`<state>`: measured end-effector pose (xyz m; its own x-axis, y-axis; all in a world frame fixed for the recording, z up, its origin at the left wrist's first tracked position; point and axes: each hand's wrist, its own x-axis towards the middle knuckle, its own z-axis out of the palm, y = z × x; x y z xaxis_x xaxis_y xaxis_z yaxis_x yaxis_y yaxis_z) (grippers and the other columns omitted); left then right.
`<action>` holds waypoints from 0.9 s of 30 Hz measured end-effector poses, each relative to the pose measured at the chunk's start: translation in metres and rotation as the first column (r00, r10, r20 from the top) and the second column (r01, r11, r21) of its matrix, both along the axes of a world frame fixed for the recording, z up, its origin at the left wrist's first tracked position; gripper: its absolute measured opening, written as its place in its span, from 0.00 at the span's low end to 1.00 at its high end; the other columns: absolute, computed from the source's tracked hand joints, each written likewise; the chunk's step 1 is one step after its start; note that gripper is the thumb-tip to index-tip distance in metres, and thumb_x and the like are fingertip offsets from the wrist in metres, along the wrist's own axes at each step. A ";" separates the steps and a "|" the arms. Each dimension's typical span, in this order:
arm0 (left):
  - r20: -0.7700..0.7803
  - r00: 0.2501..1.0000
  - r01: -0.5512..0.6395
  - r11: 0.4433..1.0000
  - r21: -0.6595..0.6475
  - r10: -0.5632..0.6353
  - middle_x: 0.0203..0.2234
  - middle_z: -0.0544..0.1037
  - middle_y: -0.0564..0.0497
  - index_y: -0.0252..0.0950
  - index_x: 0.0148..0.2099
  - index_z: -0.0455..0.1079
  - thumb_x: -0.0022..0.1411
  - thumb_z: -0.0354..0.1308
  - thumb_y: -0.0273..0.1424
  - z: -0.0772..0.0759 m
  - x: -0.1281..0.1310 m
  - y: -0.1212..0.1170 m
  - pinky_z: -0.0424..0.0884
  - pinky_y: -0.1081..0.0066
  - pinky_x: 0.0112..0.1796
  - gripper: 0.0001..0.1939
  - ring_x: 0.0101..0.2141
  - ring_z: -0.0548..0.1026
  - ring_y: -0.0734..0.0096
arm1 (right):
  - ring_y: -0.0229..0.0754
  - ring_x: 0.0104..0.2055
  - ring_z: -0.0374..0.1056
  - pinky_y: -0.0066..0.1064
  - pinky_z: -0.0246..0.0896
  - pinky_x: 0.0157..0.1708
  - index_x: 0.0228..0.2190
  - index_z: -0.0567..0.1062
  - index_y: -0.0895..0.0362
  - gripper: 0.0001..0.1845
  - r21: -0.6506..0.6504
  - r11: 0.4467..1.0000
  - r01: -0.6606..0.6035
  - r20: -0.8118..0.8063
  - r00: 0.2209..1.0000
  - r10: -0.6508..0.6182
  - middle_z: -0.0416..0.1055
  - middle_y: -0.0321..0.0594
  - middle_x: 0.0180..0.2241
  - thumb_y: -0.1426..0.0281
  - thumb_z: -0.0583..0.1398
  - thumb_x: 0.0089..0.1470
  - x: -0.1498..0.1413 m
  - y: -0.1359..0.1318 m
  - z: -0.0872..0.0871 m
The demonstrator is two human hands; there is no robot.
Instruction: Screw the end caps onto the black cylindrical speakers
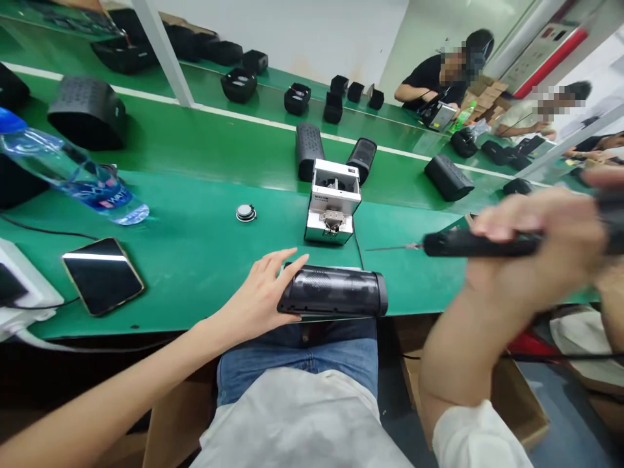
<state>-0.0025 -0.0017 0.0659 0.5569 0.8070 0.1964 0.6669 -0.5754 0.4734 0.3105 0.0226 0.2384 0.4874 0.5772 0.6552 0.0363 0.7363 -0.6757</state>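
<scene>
A black cylindrical speaker [336,292] with a mesh front lies on its side at the near edge of the green bench. My left hand [263,286] is closed around its left end, thumb and fingers on either side. Raised at the right, my right hand [560,224] is wrapped around a black electric screwdriver [453,245], its thin bit pointing left above the bench. Motion blurs this hand. Just beyond the speaker stands a white screw feeder [331,201]. A small round silver-and-black part [246,212] lies left of the feeder.
A water bottle [73,172], a phone [104,276] and a white power strip [24,286] are on the left. Behind the feeder, black speaker housings [309,149] stand along the green line. Cardboard boxes [519,403] sit below the bench. A co-worker [433,84] works across at the upper right.
</scene>
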 end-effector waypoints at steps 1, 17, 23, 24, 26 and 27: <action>0.073 0.997 -0.004 0.998 -0.066 0.009 0.77 0.60 0.34 0.48 0.83 0.43 0.60 0.80 0.34 -0.006 -0.004 0.001 0.67 0.37 0.71 0.62 0.74 0.64 0.34 | 0.39 0.20 0.59 0.34 0.59 0.20 0.39 0.80 0.41 0.12 0.088 0.996 -0.028 0.038 0.999 0.025 0.60 0.28 0.23 0.64 0.75 0.55 -0.021 0.019 0.000; 0.410 0.910 0.060 0.958 -0.279 0.062 0.73 0.63 0.37 0.55 0.82 0.33 0.61 0.79 0.38 -0.057 -0.002 -0.002 0.68 0.34 0.70 0.66 0.73 0.67 0.35 | 0.36 0.17 0.60 0.33 0.59 0.19 0.31 0.71 0.49 0.18 -0.020 0.994 -0.109 0.297 0.948 0.110 0.59 0.25 0.20 0.58 0.71 0.67 -0.100 0.120 -0.019; 0.421 0.905 0.060 0.963 -0.264 0.059 0.72 0.65 0.36 0.54 0.83 0.32 0.61 0.79 0.37 -0.060 -0.002 -0.001 0.70 0.34 0.69 0.68 0.72 0.69 0.35 | 0.36 0.17 0.61 0.32 0.60 0.19 0.30 0.69 0.49 0.24 -0.068 0.996 -0.062 0.341 0.936 0.081 0.58 0.25 0.19 0.50 0.70 0.66 -0.104 0.124 -0.020; 0.425 0.904 0.062 0.963 -0.262 0.057 0.72 0.65 0.36 0.54 0.83 0.32 0.61 0.79 0.37 -0.061 -0.002 -0.001 0.70 0.34 0.69 0.67 0.72 0.69 0.35 | 0.36 0.17 0.61 0.32 0.60 0.19 0.30 0.68 0.49 0.24 -0.062 0.996 -0.056 0.339 0.938 0.074 0.58 0.26 0.20 0.50 0.70 0.66 -0.104 0.124 -0.020; 0.430 0.901 0.064 0.964 -0.257 0.054 0.72 0.66 0.36 0.54 0.83 0.32 0.61 0.79 0.38 -0.062 -0.002 -0.001 0.71 0.35 0.69 0.67 0.72 0.70 0.36 | 0.36 0.17 0.60 0.32 0.60 0.18 0.29 0.68 0.49 0.24 -0.038 0.998 -0.058 0.326 0.943 0.067 0.58 0.26 0.20 0.50 0.71 0.66 -0.105 0.123 -0.018; 0.429 0.902 0.063 0.965 -0.254 0.054 0.72 0.66 0.36 0.54 0.83 0.32 0.61 0.79 0.38 -0.062 -0.002 0.000 0.71 0.35 0.69 0.67 0.72 0.70 0.36 | 0.36 0.17 0.60 0.32 0.59 0.18 0.29 0.68 0.49 0.24 -0.029 0.998 -0.063 0.320 0.945 0.069 0.58 0.26 0.20 0.51 0.71 0.66 -0.105 0.123 -0.017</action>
